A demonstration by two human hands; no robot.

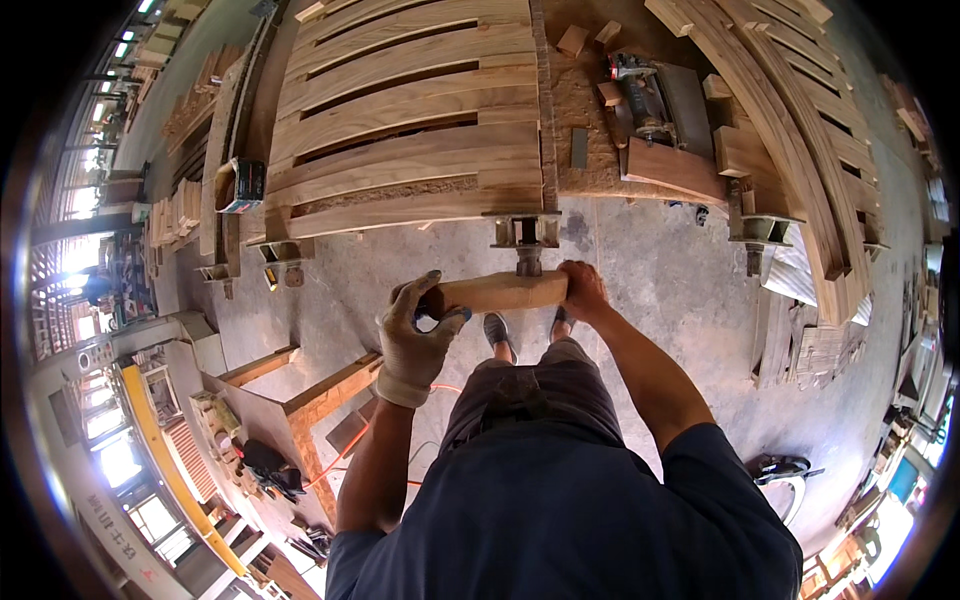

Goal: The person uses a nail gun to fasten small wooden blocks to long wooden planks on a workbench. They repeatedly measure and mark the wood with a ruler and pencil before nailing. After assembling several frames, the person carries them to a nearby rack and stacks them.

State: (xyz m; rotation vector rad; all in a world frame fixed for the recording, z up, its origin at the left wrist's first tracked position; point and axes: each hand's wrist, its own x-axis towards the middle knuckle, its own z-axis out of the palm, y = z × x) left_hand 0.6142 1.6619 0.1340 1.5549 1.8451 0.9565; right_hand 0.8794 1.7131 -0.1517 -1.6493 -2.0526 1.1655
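Note:
A short wooden block (505,292) lies crosswise in front of my body, held between my two hands. My left hand (412,340), in a pale work glove, has its fingers and thumb curved around the block's left end. Bare, my right hand (583,288) grips the other end, with its fingers partly hidden behind the wood. Just beyond the block, a metal clamp screw (528,260) sticks out from the near edge of the bench. Past it lies a slatted wooden panel (400,130) with narrow gaps between its boards.
Right of the panel, a nail gun (650,105) lies among wood offcuts on the bench. Long boards (790,150) are stacked at the far right. A small box (240,187) sits at the panel's left. Behind my left arm stands a wooden frame (310,440) with an orange hose nearby.

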